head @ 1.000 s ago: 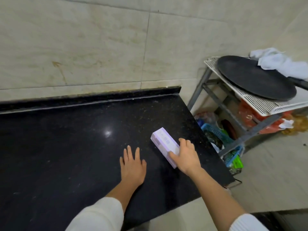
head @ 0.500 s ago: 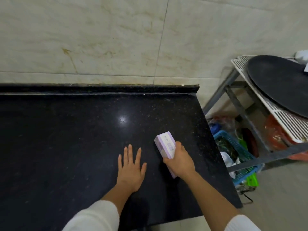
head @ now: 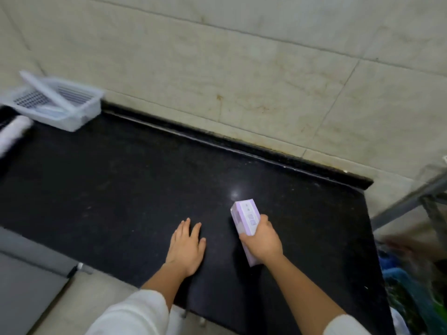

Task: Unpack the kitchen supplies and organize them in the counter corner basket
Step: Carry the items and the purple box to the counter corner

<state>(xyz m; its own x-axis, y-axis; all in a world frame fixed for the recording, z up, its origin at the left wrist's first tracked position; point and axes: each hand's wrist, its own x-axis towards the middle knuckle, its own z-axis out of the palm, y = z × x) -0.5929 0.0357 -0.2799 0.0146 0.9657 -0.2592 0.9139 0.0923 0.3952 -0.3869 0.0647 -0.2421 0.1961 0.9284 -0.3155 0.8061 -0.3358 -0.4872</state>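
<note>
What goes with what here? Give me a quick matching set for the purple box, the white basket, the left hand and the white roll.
Things:
1. purple rectangular cardboard box
2. white perforated plastic basket
3. left hand
4. white roll

States:
A. flat, palm down on the black counter
B. far left edge, beside the basket
C. gripped in the right hand
D. back left corner by the wall

Pairs: 1-C, 2-D, 3-A, 4-B
</note>
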